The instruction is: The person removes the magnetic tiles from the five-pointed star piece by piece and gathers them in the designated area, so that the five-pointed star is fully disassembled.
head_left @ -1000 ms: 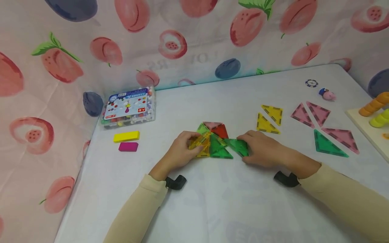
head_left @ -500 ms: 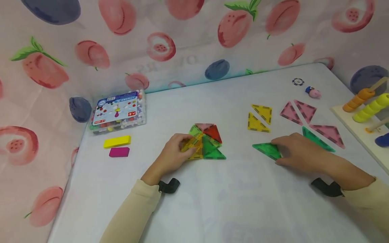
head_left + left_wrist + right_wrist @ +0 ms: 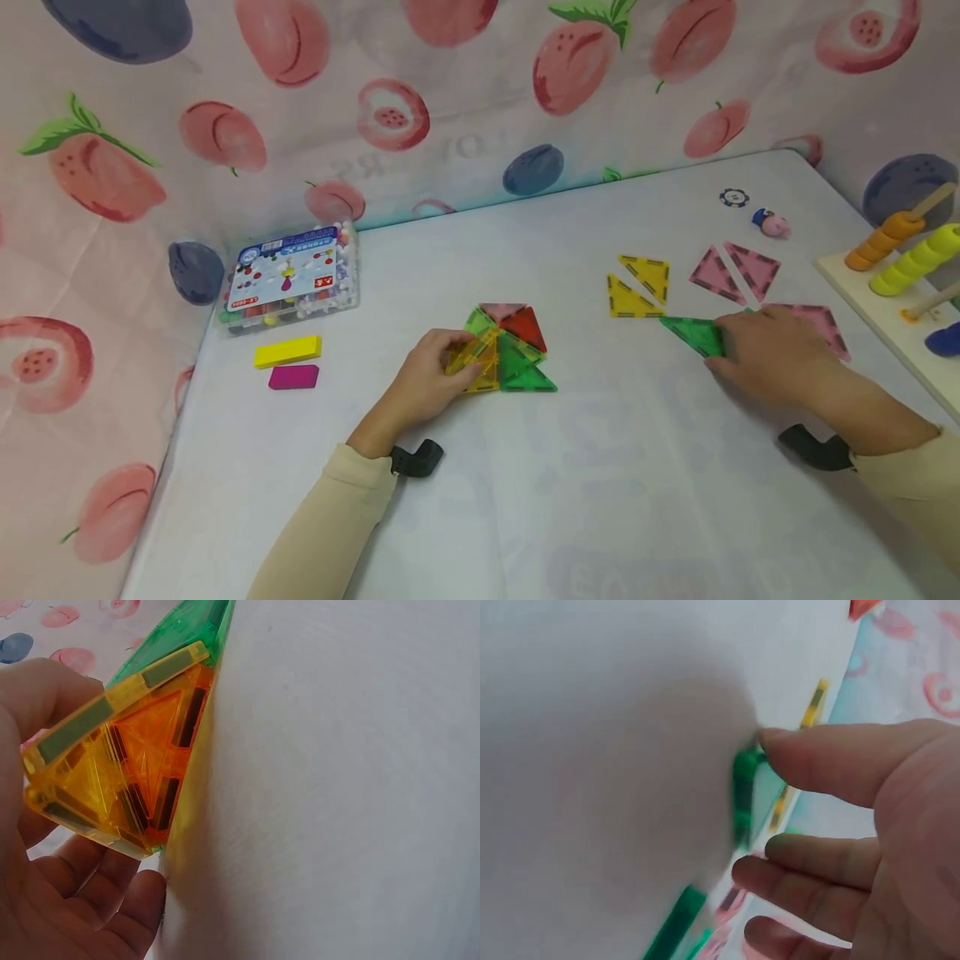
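A green triangular tile (image 3: 694, 334) is pinched between the thumb (image 3: 817, 754) and fingers (image 3: 795, 885) of the right hand (image 3: 780, 352), low over the bench (image 3: 600, 475), nearer its right edge than its left; whether it touches the surface I cannot tell. It looks like thin, clear plastic with dark strips along its sides, so I judge it light and stiff, slick on the faces, perhaps magnetic at the edges. Opposite rims give the surest hold; near another tile, an edge may snap across.

Toward the middle of the bench, the left hand (image 3: 426, 377) holds the left side of a joined cluster (image 3: 517, 360), thumb and fingers curled about its tilted yellow tile (image 3: 112, 711), beside an orange tile (image 3: 154, 735). The tiles are probably firm singly but weak at the joints; a light grip low on the frames should suit, since squeezing might fold it.

Just beyond the pinched tile, toward the far edge, lie two yellow triangles (image 3: 624, 302). Pink triangles (image 3: 712, 279) lie toward the right edge, one partly behind the right hand.

Near the far right corner are a round token (image 3: 734, 197) and a pig figure (image 3: 774, 225); along the right edge stands a bead board (image 3: 855, 287). By the far left corner sits a box of beads (image 3: 288, 275), with a yellow block (image 3: 287, 352) and a magenta block (image 3: 293, 377) nearer the left edge.
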The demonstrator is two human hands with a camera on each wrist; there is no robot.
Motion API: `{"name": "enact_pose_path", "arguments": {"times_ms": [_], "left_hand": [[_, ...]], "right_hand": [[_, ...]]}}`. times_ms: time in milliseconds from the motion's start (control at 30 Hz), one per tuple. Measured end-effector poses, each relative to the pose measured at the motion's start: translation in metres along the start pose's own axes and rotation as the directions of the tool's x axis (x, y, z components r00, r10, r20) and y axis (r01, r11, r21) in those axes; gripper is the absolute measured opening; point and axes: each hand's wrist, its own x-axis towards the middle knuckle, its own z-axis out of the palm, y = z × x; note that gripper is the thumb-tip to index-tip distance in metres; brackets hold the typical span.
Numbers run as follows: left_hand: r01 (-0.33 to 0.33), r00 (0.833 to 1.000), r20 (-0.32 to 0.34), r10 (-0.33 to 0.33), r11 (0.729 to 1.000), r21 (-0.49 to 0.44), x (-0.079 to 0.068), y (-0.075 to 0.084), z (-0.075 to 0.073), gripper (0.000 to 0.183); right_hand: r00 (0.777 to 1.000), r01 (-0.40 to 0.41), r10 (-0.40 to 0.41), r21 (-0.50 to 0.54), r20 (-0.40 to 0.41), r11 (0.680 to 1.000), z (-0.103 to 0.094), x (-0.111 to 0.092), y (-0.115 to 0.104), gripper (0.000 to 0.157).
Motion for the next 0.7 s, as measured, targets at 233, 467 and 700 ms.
{"name": "enact_pose_path", "arguments": {"times_ms": [233,467,700], "left_hand": [[-0.013,1.0,-0.002,0.013,1.0,0.004,-0.001,0.0,0.0,0.044],[-0.005,1.0,-0.001,0.005,1.0,0.003,-0.001,-0.001,0.001,0.044],[0.001,1.0,0.005,-0.001,1.0,-0.002,0.0,0.003,0.0,0.044]], "right_hand": [[0.999,0.047,-0.047,0.093,-0.006,0.995,0.001,0.014,0.01,0.063],[0.995,0.066,-0.081,0.229,0.055,0.971,-0.003,0.024,0.013,0.059],[0.995,0.016,-0.042,0.283,0.086,0.959,-0.003,0.033,0.018,0.055]]}}
